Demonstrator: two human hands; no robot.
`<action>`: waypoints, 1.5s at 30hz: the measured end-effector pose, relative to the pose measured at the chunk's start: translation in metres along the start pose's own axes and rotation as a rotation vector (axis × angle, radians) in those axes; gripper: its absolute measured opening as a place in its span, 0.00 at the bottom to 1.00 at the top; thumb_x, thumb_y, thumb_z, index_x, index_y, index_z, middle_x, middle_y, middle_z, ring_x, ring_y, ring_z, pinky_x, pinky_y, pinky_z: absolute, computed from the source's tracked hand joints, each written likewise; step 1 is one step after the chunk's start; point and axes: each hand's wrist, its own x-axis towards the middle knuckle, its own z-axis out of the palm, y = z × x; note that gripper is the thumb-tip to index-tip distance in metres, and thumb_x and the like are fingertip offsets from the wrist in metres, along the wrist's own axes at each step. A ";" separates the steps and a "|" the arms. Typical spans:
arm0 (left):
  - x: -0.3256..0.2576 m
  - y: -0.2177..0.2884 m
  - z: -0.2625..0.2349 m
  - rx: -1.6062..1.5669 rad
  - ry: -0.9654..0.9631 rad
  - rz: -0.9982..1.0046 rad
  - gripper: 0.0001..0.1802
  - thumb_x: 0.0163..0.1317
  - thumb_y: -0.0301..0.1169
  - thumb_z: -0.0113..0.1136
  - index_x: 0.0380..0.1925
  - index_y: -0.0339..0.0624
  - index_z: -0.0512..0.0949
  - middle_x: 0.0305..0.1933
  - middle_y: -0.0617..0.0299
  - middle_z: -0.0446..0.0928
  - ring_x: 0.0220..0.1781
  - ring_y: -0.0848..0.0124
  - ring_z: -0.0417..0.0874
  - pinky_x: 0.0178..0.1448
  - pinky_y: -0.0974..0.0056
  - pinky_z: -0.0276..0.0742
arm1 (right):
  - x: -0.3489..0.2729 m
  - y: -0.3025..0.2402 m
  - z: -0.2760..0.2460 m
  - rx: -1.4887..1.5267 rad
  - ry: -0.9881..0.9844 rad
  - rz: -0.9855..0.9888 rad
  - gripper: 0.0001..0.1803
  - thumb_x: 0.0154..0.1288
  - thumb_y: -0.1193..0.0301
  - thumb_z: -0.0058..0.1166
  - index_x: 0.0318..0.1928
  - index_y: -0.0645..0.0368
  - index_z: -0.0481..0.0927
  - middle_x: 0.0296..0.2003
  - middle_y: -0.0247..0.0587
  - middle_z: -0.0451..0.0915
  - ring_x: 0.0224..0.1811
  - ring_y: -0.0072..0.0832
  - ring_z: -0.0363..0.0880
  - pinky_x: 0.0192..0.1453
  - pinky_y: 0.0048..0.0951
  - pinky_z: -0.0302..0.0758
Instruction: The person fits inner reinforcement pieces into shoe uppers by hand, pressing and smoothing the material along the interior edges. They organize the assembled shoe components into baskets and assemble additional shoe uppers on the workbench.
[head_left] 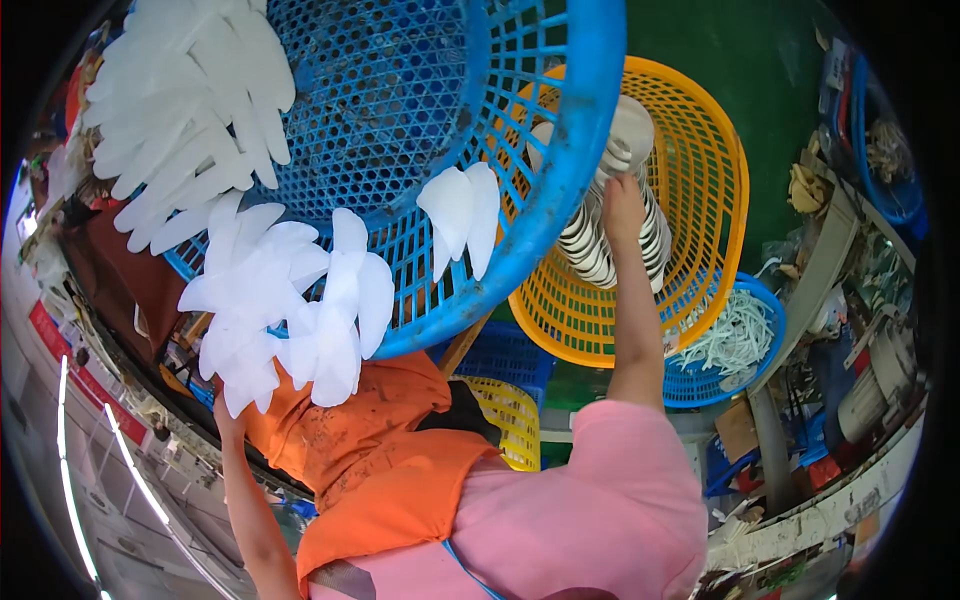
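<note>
A bunch of translucent white plastic blades (285,310) is gripped by the left hand (228,412) at near left, fingers hidden behind it. Stacked white ribbed discs (600,240) inside the orange mesh basket (715,200) are touched by the right hand (622,205), finger spread unclear, beside the large blue mesh basket (400,100).

Right hand (622,205) reaching into the orange basket (715,190), resting on stacked white pieces (610,235). Left hand (228,408), mostly hidden, holding up a bunch of white fan blades (290,310) below the blue basket (560,150). More blades (185,120) over that basket's left rim; another pair (460,215) on its mesh wall.
</note>
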 end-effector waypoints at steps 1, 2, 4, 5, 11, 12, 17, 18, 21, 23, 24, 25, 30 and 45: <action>-0.003 0.005 0.001 -0.008 -0.009 -0.016 0.22 0.63 0.38 0.54 0.52 0.36 0.74 0.51 0.49 0.79 0.54 0.56 0.78 0.53 0.58 0.71 | -0.011 -0.001 -0.014 0.034 0.076 -0.043 0.10 0.60 0.75 0.49 0.42 0.64 0.74 0.49 0.47 0.73 0.53 0.47 0.70 0.55 0.41 0.70; -0.005 0.011 -0.001 -0.010 -0.024 -0.029 0.22 0.63 0.39 0.54 0.53 0.36 0.74 0.51 0.50 0.79 0.54 0.56 0.78 0.53 0.58 0.71 | -0.018 -0.002 -0.026 0.068 0.148 -0.079 0.12 0.59 0.77 0.49 0.44 0.66 0.73 0.51 0.49 0.72 0.55 0.48 0.69 0.57 0.41 0.69; -0.009 0.024 0.005 -0.025 0.013 -0.046 0.22 0.63 0.39 0.54 0.53 0.36 0.74 0.51 0.50 0.79 0.54 0.56 0.78 0.53 0.58 0.71 | -0.009 -0.022 -0.043 0.334 0.261 0.113 0.14 0.60 0.77 0.49 0.48 0.66 0.73 0.52 0.52 0.71 0.57 0.49 0.68 0.58 0.41 0.69; -0.012 0.027 0.006 -0.036 0.047 -0.055 0.23 0.64 0.40 0.53 0.53 0.36 0.74 0.51 0.50 0.79 0.54 0.55 0.78 0.53 0.57 0.71 | -0.009 -0.029 -0.048 0.597 0.375 0.318 0.16 0.61 0.77 0.49 0.51 0.67 0.72 0.54 0.55 0.70 0.58 0.49 0.67 0.59 0.42 0.68; 0.001 0.017 0.010 0.034 0.029 0.002 0.23 0.63 0.41 0.54 0.53 0.37 0.74 0.50 0.50 0.79 0.53 0.55 0.78 0.52 0.57 0.71 | 0.065 0.054 0.017 -0.227 -0.178 -0.044 0.17 0.64 0.64 0.50 0.46 0.65 0.78 0.52 0.57 0.73 0.54 0.53 0.70 0.59 0.47 0.67; 0.003 0.010 0.012 0.112 0.136 0.059 0.21 0.63 0.40 0.54 0.51 0.37 0.75 0.48 0.49 0.80 0.52 0.54 0.79 0.50 0.57 0.72 | 0.064 0.053 0.025 -0.217 -0.179 -0.057 0.17 0.64 0.64 0.50 0.46 0.65 0.78 0.52 0.57 0.73 0.54 0.53 0.70 0.59 0.47 0.67; -0.011 0.010 0.005 0.038 0.068 -0.083 0.21 0.62 0.40 0.54 0.48 0.36 0.76 0.45 0.48 0.80 0.49 0.53 0.80 0.48 0.56 0.72 | 0.042 0.036 0.012 -0.230 -0.389 0.151 0.20 0.67 0.59 0.43 0.50 0.61 0.76 0.44 0.51 0.78 0.49 0.51 0.76 0.51 0.46 0.73; -0.016 0.012 0.007 0.043 0.111 -0.055 0.21 0.62 0.41 0.54 0.47 0.35 0.76 0.44 0.48 0.81 0.48 0.53 0.80 0.47 0.56 0.72 | 0.029 0.024 0.005 -0.222 -0.088 -0.004 0.14 0.63 0.62 0.48 0.39 0.60 0.80 0.43 0.49 0.77 0.47 0.45 0.77 0.49 0.42 0.75; -0.016 0.011 0.009 0.067 0.128 -0.031 0.22 0.61 0.42 0.55 0.47 0.35 0.76 0.43 0.47 0.81 0.47 0.52 0.81 0.46 0.56 0.72 | 0.005 0.017 0.021 0.172 -0.076 0.195 0.12 0.59 0.66 0.52 0.38 0.60 0.79 0.46 0.47 0.75 0.45 0.45 0.77 0.48 0.42 0.75; -0.014 0.016 0.007 0.070 0.121 -0.032 0.22 0.61 0.42 0.56 0.46 0.35 0.76 0.43 0.47 0.81 0.47 0.52 0.81 0.46 0.56 0.73 | -0.007 0.033 0.038 -0.059 -0.023 0.015 0.11 0.56 0.69 0.55 0.39 0.61 0.79 0.48 0.46 0.73 0.44 0.46 0.76 0.48 0.44 0.75; -0.012 0.019 0.007 0.069 0.118 -0.028 0.22 0.61 0.43 0.56 0.46 0.35 0.76 0.43 0.47 0.81 0.47 0.51 0.81 0.46 0.56 0.73 | -0.003 0.043 0.041 -0.107 -0.105 0.056 0.11 0.56 0.69 0.55 0.39 0.60 0.79 0.50 0.46 0.73 0.47 0.46 0.75 0.50 0.43 0.74; -0.008 0.019 0.006 0.070 0.120 -0.029 0.22 0.61 0.43 0.56 0.46 0.35 0.76 0.43 0.47 0.81 0.47 0.51 0.81 0.46 0.56 0.73 | -0.001 0.051 0.046 -0.155 -0.185 0.096 0.11 0.55 0.70 0.55 0.39 0.59 0.79 0.51 0.46 0.72 0.50 0.46 0.74 0.51 0.43 0.74; -0.008 0.018 0.003 0.094 0.123 -0.024 0.23 0.61 0.44 0.56 0.46 0.36 0.77 0.43 0.47 0.81 0.47 0.50 0.81 0.45 0.56 0.73 | -0.001 0.048 0.032 -0.357 -0.149 -0.151 0.16 0.54 0.70 0.56 0.46 0.51 0.78 0.56 0.43 0.70 0.48 0.49 0.74 0.56 0.48 0.69; -0.002 0.018 -0.012 0.241 0.010 -0.007 0.20 0.62 0.39 0.53 0.49 0.39 0.77 0.49 0.49 0.79 0.50 0.48 0.79 0.48 0.56 0.73 | -0.028 0.026 0.082 -0.479 -0.298 0.130 0.07 0.61 0.72 0.51 0.39 0.57 0.75 0.36 0.41 0.75 0.30 0.36 0.83 0.30 0.34 0.80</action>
